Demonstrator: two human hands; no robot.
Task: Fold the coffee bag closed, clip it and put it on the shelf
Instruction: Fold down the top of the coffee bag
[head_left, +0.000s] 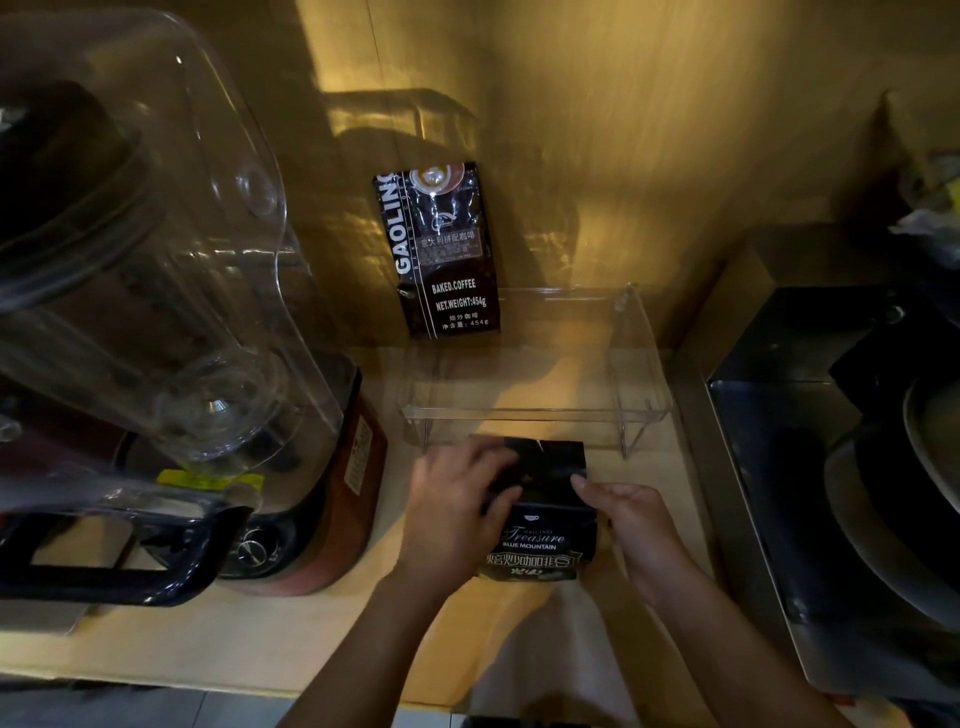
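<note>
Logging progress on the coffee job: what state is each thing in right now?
Blue Mountain coffee bag: upright on the counter, top being folded, no clip visible.
Left hand: gripping the bag's top.
Right hand: holding the bag's side.
Clear shelf: holds nothing.
Gaoling coffee bag: upright against the wall.
Blender cover: tilted open.

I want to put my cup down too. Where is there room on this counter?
Room: the bare counter in front of the blender, left of the left hand. The clear shelf is bare right of the Gaoling bag. Crowded: around the Treasure bag, with both hands on it, right hand too.
</note>
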